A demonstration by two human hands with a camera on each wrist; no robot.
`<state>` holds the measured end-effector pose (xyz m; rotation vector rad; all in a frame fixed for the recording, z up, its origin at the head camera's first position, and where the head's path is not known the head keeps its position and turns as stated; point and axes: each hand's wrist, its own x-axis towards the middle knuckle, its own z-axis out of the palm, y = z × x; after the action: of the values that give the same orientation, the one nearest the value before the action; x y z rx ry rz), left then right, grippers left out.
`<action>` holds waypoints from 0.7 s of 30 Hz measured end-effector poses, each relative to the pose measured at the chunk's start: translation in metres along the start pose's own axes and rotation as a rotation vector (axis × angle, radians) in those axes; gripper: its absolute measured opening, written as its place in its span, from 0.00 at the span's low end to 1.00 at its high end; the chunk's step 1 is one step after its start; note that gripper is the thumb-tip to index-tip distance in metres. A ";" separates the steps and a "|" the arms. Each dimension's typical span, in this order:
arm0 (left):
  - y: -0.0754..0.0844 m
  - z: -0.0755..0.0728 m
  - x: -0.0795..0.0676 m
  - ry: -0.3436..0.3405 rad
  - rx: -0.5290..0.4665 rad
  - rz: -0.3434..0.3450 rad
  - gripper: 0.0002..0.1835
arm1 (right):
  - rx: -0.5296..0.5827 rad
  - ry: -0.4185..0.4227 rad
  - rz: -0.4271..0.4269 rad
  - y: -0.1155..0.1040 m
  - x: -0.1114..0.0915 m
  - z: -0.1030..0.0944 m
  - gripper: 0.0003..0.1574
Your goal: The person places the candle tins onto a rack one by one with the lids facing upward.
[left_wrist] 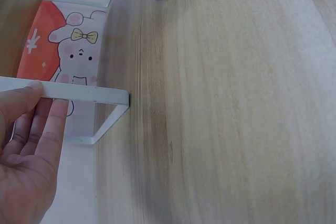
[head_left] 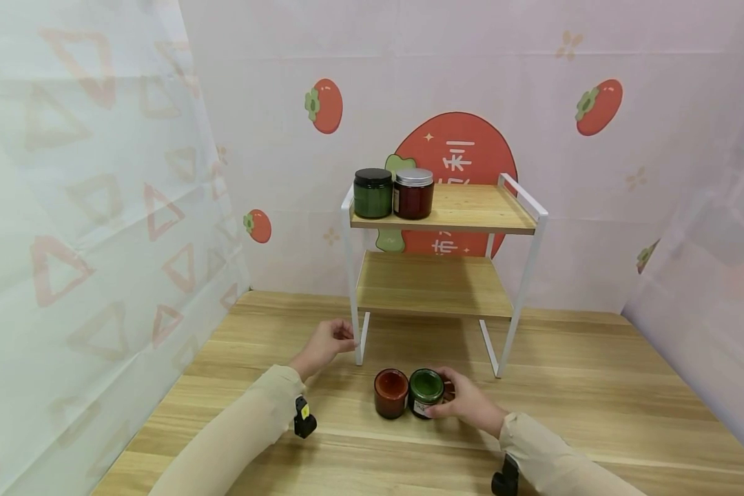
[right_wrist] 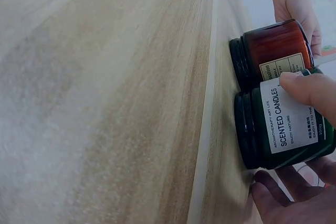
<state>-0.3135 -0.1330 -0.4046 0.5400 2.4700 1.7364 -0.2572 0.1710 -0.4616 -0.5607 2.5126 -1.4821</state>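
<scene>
My right hand (head_left: 473,405) holds a green scented candle jar (head_left: 426,387) on the table, thumb over its white label (right_wrist: 286,116) and fingers around the far side. The jar is upside down, its black lid (right_wrist: 247,129) against the tabletop. Close beside it stands an amber-red candle jar (head_left: 390,394), also lid down. My left hand (head_left: 324,344) pinches the front left leg (left_wrist: 89,92) of a white-framed shelf, thumb on one side and fingers on the other.
On the shelf's top board (head_left: 471,207) stand a green jar with a black lid (head_left: 373,193) and a dark red jar with a silver lid (head_left: 413,196). Below is a lower board (head_left: 434,282). A printed cloth (head_left: 273,138) hangs behind the wooden table (head_left: 595,386).
</scene>
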 end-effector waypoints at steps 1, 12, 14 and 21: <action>0.000 0.000 0.000 0.000 -0.002 0.004 0.09 | -0.002 -0.001 0.000 0.000 0.000 0.000 0.45; -0.002 0.000 0.000 0.002 0.000 0.014 0.10 | -0.026 0.022 0.011 0.002 0.002 0.003 0.48; -0.001 0.000 -0.001 0.005 -0.003 0.017 0.09 | -0.028 0.022 0.012 0.001 0.002 0.004 0.49; -0.018 0.000 0.009 -0.001 0.001 0.012 0.07 | -0.021 0.010 0.010 -0.002 -0.001 0.003 0.48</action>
<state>-0.3263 -0.1359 -0.4199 0.5565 2.4727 1.7386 -0.2550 0.1675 -0.4614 -0.5444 2.5383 -1.4601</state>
